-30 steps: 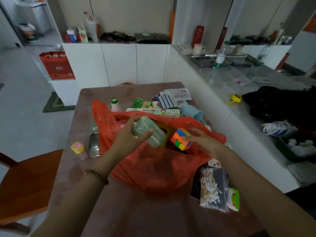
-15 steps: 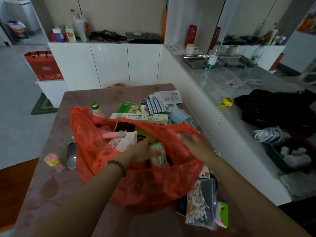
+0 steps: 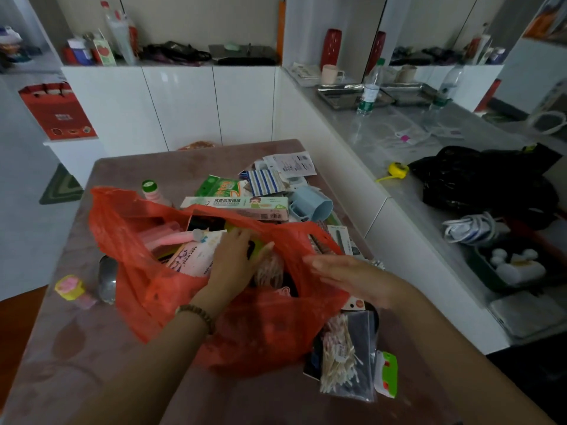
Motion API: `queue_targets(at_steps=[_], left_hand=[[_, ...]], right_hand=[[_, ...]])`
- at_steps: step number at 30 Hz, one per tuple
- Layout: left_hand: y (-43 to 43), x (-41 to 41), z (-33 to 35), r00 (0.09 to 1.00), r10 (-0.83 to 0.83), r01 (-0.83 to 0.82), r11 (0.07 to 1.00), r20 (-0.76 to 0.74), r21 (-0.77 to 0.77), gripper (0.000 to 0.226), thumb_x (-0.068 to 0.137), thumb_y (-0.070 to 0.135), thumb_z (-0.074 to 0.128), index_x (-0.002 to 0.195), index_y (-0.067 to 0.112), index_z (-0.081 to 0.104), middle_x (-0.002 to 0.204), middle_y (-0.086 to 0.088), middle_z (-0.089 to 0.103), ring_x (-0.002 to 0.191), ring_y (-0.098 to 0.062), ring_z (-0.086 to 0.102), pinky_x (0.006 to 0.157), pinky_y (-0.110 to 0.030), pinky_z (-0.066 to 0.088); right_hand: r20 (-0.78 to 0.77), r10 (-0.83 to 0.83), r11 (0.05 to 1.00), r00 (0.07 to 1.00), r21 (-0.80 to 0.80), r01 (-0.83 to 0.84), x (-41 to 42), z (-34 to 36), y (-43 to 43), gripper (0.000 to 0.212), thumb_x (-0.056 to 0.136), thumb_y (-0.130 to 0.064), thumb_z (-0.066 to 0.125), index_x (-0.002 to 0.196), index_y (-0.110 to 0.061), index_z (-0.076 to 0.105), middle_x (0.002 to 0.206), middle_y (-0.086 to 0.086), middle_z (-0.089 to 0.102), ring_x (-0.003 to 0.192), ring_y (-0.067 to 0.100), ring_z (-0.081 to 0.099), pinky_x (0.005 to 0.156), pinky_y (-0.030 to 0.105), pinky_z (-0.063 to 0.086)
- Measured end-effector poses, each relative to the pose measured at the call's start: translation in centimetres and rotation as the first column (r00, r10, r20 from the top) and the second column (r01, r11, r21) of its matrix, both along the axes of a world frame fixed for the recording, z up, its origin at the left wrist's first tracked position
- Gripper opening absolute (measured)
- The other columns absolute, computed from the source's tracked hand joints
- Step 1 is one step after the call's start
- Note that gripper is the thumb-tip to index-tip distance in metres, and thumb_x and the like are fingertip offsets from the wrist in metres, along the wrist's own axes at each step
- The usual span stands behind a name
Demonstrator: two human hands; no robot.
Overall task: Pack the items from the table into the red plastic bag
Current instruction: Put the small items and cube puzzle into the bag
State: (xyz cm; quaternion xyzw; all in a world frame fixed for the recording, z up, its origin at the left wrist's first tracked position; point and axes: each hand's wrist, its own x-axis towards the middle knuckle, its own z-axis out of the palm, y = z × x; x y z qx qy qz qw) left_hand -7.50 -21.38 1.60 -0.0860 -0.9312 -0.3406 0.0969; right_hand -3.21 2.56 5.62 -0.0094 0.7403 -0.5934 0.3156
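Observation:
The red plastic bag (image 3: 159, 289) lies open on the brown table (image 3: 92, 357), with a pink pack (image 3: 196, 256) and other items showing inside. My left hand (image 3: 236, 259) is inside the bag's mouth, fingers spread flat over the contents, holding nothing. My right hand (image 3: 352, 277) hovers flat and open over the bag's right rim. Behind the bag lie a long box (image 3: 236, 205), a green packet (image 3: 221, 187), a striped cloth (image 3: 265, 180), a blue cup (image 3: 313, 205) and a pink bottle with green cap (image 3: 152, 191). A bag of cotton swabs (image 3: 340, 360) lies at the front right.
A yellow-pink small jar (image 3: 70, 286) and a metal spoon (image 3: 107, 279) lie left of the bag. A white counter (image 3: 399, 240) runs along the table's right side, bearing a black bag (image 3: 484, 182) and a yellow tape measure (image 3: 398, 170). White cabinets (image 3: 184, 108) stand behind.
The roll and the coloured cube that my hands held over the bag are gone from them. My left hand now rests inside the bag; my right hand has opened flat at the rim.

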Motion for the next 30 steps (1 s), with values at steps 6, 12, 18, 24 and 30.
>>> queue_targets(at_steps=[6, 12, 18, 24, 30], left_hand=[[4.5, 0.1, 4.2, 0.976, -0.208, 0.210, 0.978, -0.066, 0.013, 0.069, 0.082, 0.067, 0.031, 0.134, 0.023, 0.045, 0.138, -0.001, 0.048, 0.129, -0.017, 0.040, 0.108, -0.035, 0.031], [10.6, 0.4, -0.9, 0.930, -0.222, 0.281, 0.944, 0.294, -0.176, 0.080, 0.075, 0.081, 0.011, 0.146, 0.044, 0.010, 0.161, 0.001, 0.007, 0.148, -0.024, -0.004, 0.119, -0.046, -0.005], [12.6, 0.0, -2.1, 0.972, -0.119, 0.138, 0.987, 0.202, -0.084, 0.108, 0.067, 0.087, -0.001, 0.149, 0.021, 0.020, 0.159, -0.001, 0.018, 0.147, -0.019, 0.006, 0.120, -0.044, 0.005], [12.0, 0.3, -1.8, 0.973, -0.090, 0.114, 0.988, 0.211, -0.106, 0.104, 0.068, 0.088, 0.008, 0.148, 0.023, 0.023, 0.157, 0.001, 0.023, 0.146, -0.019, 0.012, 0.120, -0.044, 0.012], [9.2, 1.2, -0.4, 0.993, -0.086, 0.086, 0.996, 0.081, 0.008, 0.085, 0.080, 0.078, 0.013, 0.136, 0.022, 0.042, 0.139, 0.002, 0.048, 0.131, -0.017, 0.039, 0.111, -0.037, 0.029]], right_hand=[[-0.005, -0.267, 0.944, 0.964, -0.204, 0.261, 0.9, 1.6, 7.2, 0.042, 0.086, -0.033, 0.056, 0.123, -0.014, 0.059, 0.127, 0.006, 0.064, 0.118, 0.020, 0.061, 0.099, 0.029, 0.049], [-0.084, -0.679, 0.725, 0.729, 0.076, 0.684, -0.5, -5.7, 11.1, 0.073, 0.073, -0.041, 0.074, 0.137, -0.024, 0.041, 0.146, 0.007, 0.039, 0.131, 0.023, 0.042, 0.098, 0.032, 0.038], [-0.111, -0.648, 0.738, 0.754, 0.155, 0.657, -2.5, -10.8, 10.4, 0.066, 0.073, -0.016, 0.080, 0.128, -0.009, 0.043, 0.130, 0.010, 0.053, 0.107, 0.021, 0.054, 0.081, 0.027, 0.047], [-0.256, -0.586, 0.728, 0.769, 0.250, 0.638, -2.8, -11.5, 11.2, 0.050, 0.073, -0.012, 0.077, 0.115, -0.013, 0.050, 0.116, 0.010, 0.061, 0.103, 0.026, 0.060, 0.081, 0.031, 0.049], [-0.288, -0.627, 0.728, 0.724, 0.115, 0.676, -2.6, -8.5, 12.2, 0.044, 0.073, 0.000, 0.075, 0.105, -0.013, 0.049, 0.101, 0.001, 0.055, 0.091, 0.019, 0.056, 0.061, 0.016, 0.048]])
